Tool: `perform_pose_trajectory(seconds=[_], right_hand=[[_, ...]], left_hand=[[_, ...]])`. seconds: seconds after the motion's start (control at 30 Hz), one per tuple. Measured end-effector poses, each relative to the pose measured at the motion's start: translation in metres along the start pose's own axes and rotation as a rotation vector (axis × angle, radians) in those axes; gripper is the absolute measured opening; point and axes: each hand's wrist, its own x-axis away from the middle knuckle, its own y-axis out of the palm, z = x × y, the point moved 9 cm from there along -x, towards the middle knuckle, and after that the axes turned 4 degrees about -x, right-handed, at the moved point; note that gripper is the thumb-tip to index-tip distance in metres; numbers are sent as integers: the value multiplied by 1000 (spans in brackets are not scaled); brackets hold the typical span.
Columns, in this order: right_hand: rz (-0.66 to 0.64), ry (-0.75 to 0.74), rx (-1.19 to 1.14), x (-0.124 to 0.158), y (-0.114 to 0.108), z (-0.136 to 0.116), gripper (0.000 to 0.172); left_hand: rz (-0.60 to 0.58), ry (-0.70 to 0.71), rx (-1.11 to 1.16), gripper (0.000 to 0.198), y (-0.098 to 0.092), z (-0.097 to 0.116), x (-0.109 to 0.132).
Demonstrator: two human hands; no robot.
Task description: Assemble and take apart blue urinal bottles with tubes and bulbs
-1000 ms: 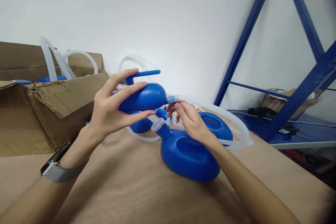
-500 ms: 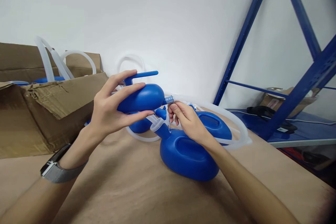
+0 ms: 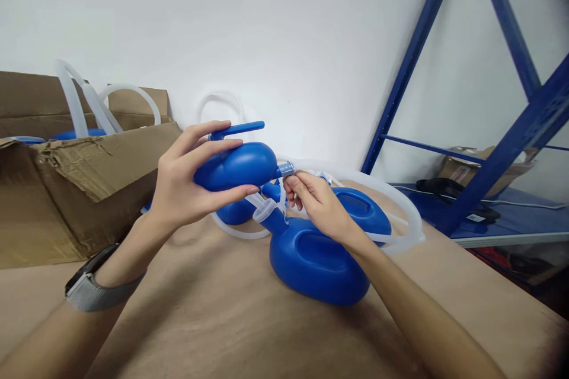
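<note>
My left hand [image 3: 189, 180] is closed around a rounded blue plastic urinal head [image 3: 237, 166], held up with its flat handle at the top. A clear sleeve-like tube end [image 3: 287, 169] sits around the narrow spout on its right side. Thumb and forefinger of my right hand [image 3: 311, 195] pinch the lower edge of this tube end; my other right fingers are curled. Below, a blue urinal bottle [image 3: 320, 263] lies on its side, its pale open neck pointing left. Another blue bottle [image 3: 362, 210] lies behind my right wrist.
An open cardboard box [image 3: 111, 163] at left contains blue parts and pale hoses. A thick translucent hose [image 3: 411, 213] curves behind the bottles on the brown tabletop [image 3: 213, 314]. Right of the table stands a blue metal shelf rack [image 3: 411, 65] with a parcel [image 3: 466, 169] on it.
The urinal head has shifted slightly left and its handle tilts a little differently in my left hand. My right hand keeps its pinch at the tube end.
</note>
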Motion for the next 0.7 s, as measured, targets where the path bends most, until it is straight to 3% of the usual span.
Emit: perform_pose_trajectory(seconds=[0.23,0.5,0.7], right_hand=[[-9,0,-9,-1,1,2,42],[-21,51,-64,2,11,-2,40],[-4,82,-171,2,17,6,43]], left_hand=[[-34,-17,14,51,2,-3,-1],[102,257,-109,67,-10,14,0],[99,237,-141,62,-10,12,-1]])
